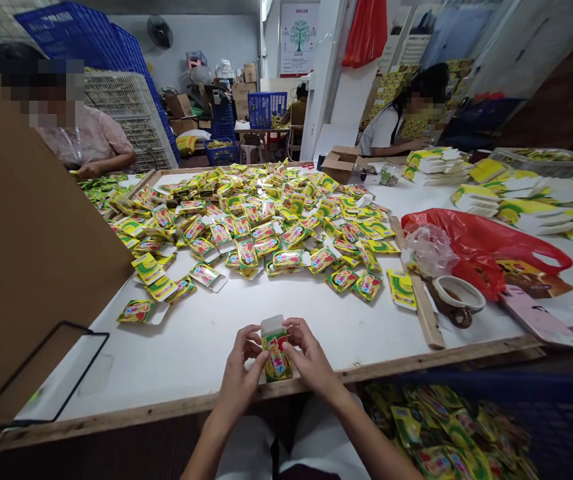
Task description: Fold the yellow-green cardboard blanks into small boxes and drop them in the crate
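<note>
Bare forearms (205, 440) foremost, reaches in above a white-trousered lap (246, 447) and holds one small yellow-and-green printed card box (277, 363) between two hands, at the wooden near edge of the white counter (191, 353). Grips its left side with the left hand (241, 371) and its right side with the right hand (312, 360), thumbs toward the front, other fingers around the sides. Shows a pale end flap (272, 325) raised at its top, not yet folded in; seems only partway along with this one. Cannot tell about contact between its lower end and the wooden edge.

Below the counter, to the right, shows a blue plastic basket (561, 407) heaped with similar printed boxes (446, 427), perhaps completed, though too dim to tell whether closed.

Past the hands, beyond a strip of white surface, comes to a broad heap of loose matching boxes (246, 253), many with pale flaps sticking out. Judging by that heap, seems to have a great deal left.

Right of it, shows a wooden strip (426, 313), a brown-and-white ceramic mug (459, 295), a crumpled red plastic bag (486, 247) and, farther over, stacks of yellow-and-white card pieces (531, 213), apparently unused.

Farthest, includes a pink-topped co-worker (99, 137) at left and a white-sleeved co-worker (381, 133) at right.
</note>
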Motion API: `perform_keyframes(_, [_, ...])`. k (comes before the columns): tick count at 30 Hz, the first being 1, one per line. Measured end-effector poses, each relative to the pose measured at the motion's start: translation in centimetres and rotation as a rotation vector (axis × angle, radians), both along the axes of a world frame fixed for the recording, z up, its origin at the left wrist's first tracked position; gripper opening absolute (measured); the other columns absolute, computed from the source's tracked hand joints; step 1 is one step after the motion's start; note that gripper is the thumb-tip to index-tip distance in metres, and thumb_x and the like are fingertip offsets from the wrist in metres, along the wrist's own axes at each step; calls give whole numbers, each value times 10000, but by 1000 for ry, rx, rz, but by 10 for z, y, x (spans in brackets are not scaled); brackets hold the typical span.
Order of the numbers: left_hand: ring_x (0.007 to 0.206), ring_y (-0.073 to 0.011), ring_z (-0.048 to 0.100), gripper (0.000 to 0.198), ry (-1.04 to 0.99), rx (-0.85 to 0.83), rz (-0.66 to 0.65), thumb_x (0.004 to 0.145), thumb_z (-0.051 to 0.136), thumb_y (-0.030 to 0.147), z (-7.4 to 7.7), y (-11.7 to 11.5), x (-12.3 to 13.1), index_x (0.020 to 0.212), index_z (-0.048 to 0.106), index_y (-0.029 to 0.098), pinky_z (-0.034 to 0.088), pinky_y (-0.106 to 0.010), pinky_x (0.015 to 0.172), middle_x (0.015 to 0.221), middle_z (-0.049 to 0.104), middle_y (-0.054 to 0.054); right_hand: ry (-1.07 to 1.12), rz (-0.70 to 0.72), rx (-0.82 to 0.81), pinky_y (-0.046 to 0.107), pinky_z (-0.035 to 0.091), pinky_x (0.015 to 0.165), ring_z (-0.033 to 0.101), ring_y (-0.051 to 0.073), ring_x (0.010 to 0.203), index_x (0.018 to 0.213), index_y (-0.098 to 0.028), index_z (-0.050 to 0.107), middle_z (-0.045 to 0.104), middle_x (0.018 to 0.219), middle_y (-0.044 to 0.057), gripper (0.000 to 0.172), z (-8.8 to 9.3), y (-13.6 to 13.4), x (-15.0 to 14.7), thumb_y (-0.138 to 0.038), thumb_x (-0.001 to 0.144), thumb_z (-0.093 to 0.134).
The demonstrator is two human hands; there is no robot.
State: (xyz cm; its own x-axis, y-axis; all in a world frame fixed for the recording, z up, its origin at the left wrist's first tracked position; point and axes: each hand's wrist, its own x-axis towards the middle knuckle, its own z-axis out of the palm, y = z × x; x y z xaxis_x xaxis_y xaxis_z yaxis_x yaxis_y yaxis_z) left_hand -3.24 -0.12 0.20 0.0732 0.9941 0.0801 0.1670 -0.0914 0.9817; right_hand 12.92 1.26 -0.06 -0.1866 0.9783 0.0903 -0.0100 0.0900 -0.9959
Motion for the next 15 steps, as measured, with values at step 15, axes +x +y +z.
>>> perform_keyframes(15, [1045, -197, 560, 212, -71, 71, 24, 848, 519, 235, -3, 13, 13, 1058, 524, 199, 447, -343, 908, 1091, 581, -82, -56, -142, 96, 312, 479, 816, 602, 179, 887, 1031, -192, 574, 636, 926, 53, 194, -2, 16, 1, -252, 850, 534])
